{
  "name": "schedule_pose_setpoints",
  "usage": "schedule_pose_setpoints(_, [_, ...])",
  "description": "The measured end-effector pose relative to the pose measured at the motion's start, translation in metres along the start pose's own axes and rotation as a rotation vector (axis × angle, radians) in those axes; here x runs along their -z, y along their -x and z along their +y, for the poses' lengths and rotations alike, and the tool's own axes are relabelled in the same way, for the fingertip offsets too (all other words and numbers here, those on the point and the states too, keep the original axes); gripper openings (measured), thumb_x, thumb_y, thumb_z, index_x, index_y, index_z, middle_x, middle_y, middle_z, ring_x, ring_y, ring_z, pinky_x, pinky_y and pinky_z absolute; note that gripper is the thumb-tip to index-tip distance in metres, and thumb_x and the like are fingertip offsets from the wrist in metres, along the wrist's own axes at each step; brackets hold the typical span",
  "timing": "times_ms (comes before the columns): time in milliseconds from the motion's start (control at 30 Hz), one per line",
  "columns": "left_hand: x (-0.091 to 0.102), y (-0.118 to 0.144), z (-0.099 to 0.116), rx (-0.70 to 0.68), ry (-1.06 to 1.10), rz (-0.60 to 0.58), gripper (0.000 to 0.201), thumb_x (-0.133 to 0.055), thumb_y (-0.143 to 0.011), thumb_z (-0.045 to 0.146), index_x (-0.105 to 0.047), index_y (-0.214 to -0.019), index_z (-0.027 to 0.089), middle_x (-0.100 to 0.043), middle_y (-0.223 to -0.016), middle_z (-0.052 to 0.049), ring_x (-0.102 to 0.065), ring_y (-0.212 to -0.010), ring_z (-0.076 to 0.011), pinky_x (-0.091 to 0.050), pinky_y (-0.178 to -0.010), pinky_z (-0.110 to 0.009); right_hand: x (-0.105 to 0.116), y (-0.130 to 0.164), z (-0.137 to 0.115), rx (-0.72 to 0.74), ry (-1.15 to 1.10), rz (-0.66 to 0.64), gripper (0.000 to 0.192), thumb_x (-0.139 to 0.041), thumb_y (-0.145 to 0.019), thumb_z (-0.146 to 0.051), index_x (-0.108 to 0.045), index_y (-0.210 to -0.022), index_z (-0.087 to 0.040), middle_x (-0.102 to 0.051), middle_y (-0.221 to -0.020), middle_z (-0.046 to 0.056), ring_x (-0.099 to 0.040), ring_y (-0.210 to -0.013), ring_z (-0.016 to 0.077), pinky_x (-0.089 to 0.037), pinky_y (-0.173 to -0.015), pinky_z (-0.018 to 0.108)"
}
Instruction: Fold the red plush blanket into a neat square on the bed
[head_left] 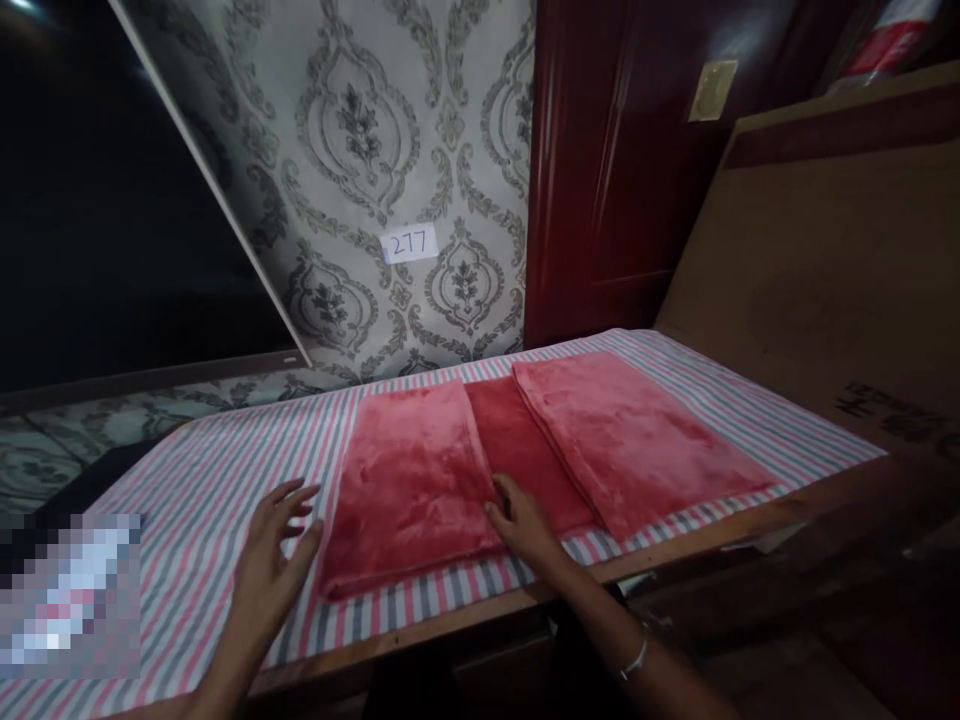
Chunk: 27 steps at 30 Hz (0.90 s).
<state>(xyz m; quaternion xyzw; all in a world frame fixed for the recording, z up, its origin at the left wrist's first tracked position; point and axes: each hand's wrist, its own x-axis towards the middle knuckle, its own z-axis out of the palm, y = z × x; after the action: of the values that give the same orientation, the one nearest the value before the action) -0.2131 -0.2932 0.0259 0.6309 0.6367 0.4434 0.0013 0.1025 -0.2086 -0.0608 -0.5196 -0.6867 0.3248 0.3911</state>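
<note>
A red plush blanket [420, 480] lies on a striped cloth [247, 460], with its left and right ends folded inward. A strip of darker red shows between the two folded ends. My right hand [521, 518] has its thumb and fingers closed on the inner edge of the left fold. Just left of the blanket, my left hand [276, 555] is open above the striped cloth, fingers apart and holding nothing. A bracelet [636, 655] circles my right wrist.
Behind the table stand a patterned wall with a paper label [409, 242] and a dark red door [585, 180]. A large dark screen [127, 200] is at the left, and a big cardboard box [832, 260] at the right. The table's wooden edge [397, 637] runs along the front.
</note>
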Motion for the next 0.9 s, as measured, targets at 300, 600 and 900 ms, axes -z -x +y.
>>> schedule_pose_setpoints(300, [-0.134,-0.174,0.040,-0.102,-0.096,-0.547,0.038,-0.052,-0.082,0.034,-0.069,-0.110,0.015,-0.071,-0.120,-0.015,-0.064,-0.112,-0.0273,-0.051,-0.097,-0.040,-0.003,0.001,-0.002,-0.040,-0.067,-0.020,0.045,-0.060,-0.081,-0.032,-0.064,-0.124,-0.020,-0.075,-0.101,0.010,-0.068,-0.089,0.0261,-0.051,-0.083,0.039])
schedule_pose_setpoints(600, [-0.236,-0.243,0.031,-0.047,-0.171,-0.606,0.023,-0.062,-0.076,0.038,-0.061,-0.063,0.019,-0.070,-0.074,-0.010,-0.064,-0.078,-0.0240,-0.049,-0.078,-0.034,-0.011,0.005,0.008,-0.085,-0.201,-0.041,0.058,-0.066,-0.074,-0.031,-0.061,-0.132,-0.024,-0.071,-0.121,0.010,-0.065,-0.110,0.0301,-0.048,-0.100,0.045])
schedule_pose_setpoints(900, [-0.252,-0.262,0.019,-0.076,-0.088,-0.522,0.019,-0.047,-0.082,0.029,-0.058,-0.070,0.019,-0.065,-0.075,-0.002,-0.057,-0.078,-0.0181,-0.044,-0.075,-0.028,-0.014,0.011,0.014,-0.077,-0.337,0.029,0.063,-0.061,-0.074,-0.020,-0.057,-0.137,-0.028,-0.068,-0.126,0.008,-0.064,-0.117,0.0280,-0.049,-0.104,0.043])
